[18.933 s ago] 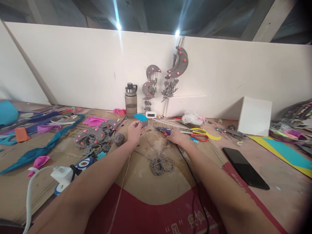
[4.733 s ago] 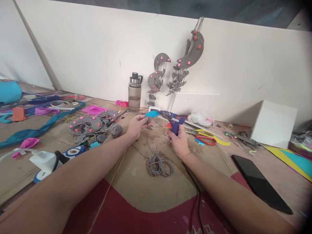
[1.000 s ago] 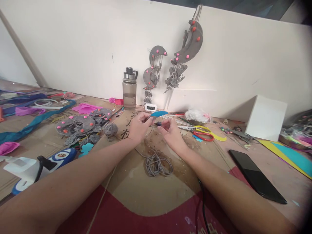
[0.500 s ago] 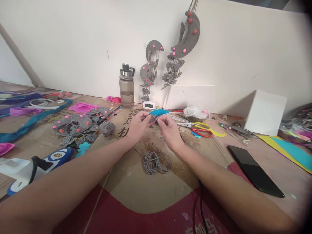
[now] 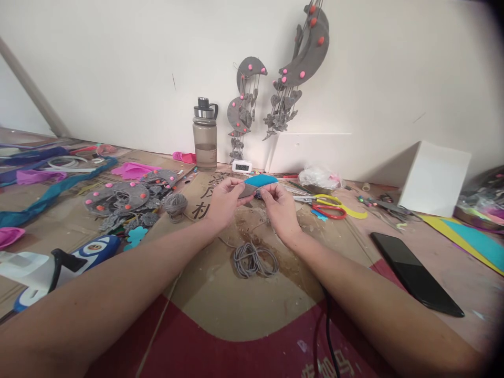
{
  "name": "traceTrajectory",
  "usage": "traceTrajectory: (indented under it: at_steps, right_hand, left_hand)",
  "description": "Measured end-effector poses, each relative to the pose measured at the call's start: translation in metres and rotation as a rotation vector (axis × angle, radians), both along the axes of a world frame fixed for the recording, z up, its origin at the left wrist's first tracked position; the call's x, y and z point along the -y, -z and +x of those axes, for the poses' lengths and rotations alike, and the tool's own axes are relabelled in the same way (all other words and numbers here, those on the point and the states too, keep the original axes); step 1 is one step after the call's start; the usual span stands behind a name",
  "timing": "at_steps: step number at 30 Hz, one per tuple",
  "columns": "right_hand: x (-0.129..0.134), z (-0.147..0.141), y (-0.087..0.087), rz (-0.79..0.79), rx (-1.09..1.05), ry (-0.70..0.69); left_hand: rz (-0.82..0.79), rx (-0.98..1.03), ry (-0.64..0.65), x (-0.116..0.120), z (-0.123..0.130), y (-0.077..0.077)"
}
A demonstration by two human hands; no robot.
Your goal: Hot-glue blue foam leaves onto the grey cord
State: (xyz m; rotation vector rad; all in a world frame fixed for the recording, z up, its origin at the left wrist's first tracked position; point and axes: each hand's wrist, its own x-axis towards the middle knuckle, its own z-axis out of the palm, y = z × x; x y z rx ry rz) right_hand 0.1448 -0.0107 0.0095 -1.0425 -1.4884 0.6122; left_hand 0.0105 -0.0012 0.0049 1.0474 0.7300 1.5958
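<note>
My left hand (image 5: 225,203) is closed in a pinch on a small grey felt piece (image 5: 248,190). My right hand (image 5: 282,209) pinches at the right end of that piece, where grey yarn seems to run between the fingertips; the exact grip is partly hidden. Just behind the fingers shows a blue felt shape (image 5: 260,180). Below the hands a loose coil of grey yarn (image 5: 252,261) lies on the cardboard (image 5: 236,310), and a thin strand rises from it toward my right hand. A ball of grey yarn (image 5: 175,206) sits left of my left hand.
Red- and yellow-handled scissors (image 5: 328,207) lie right of my hands, near a black phone (image 5: 415,273). A bottle (image 5: 205,136) and small clock (image 5: 241,167) stand at the wall. Grey moon hangings (image 5: 305,52) hang there. Left are dotted felt pieces (image 5: 118,198) and a blue-white glue gun (image 5: 88,257).
The view has shifted slightly. My right hand has turned a little at the felt's end, and more of the grey piece shows between the hands. Both hands keep their pinch.
</note>
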Motion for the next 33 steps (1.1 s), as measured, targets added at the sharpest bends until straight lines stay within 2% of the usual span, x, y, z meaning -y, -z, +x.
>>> traceTrajectory:
  at_steps: [10, 17, 21, 25, 33]
  right_hand:
    - [0.002, 0.001, -0.003, -0.078, -0.002, 0.081]
    - [0.000, 0.002, 0.000, -0.093, -0.040, 0.001]
    - [-0.003, 0.002, 0.003, -0.115, -0.139, -0.065]
    - [-0.004, 0.001, 0.005, -0.133, -0.248, -0.108]
    - [-0.002, 0.004, 0.008, -0.191, -0.296, -0.109]
  left_hand:
    - [-0.094, 0.062, 0.023, 0.005, 0.005, -0.003]
    - [-0.117, 0.087, 0.035, 0.007, 0.005, -0.004]
    - [-0.116, 0.107, 0.046, 0.006, 0.003, -0.003]
    - [-0.141, 0.120, 0.092, 0.006, 0.002, -0.003]
    - [-0.203, 0.124, 0.199, 0.005, 0.000, -0.008]
